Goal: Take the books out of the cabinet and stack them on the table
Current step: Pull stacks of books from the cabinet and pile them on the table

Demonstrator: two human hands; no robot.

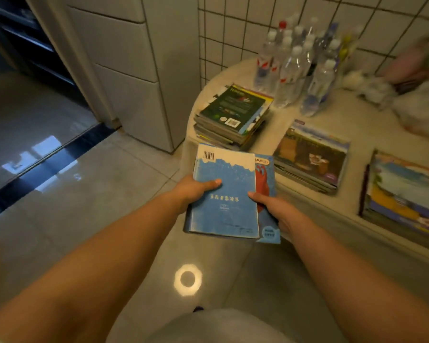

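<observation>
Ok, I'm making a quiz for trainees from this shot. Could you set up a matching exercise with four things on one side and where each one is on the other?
Things:
1. blue paperback book with a barcode
2. stack topped by a dark green book
3. clear plastic water bottles
4. white drawer cabinet

Places:
A. at the back of the table, by the tiled wall
B. on the floor, left of the table
C. held in both hands, on top of other books
D. on the table's left end

Pairs: 1-C, 2-D, 3-A, 4-B
</observation>
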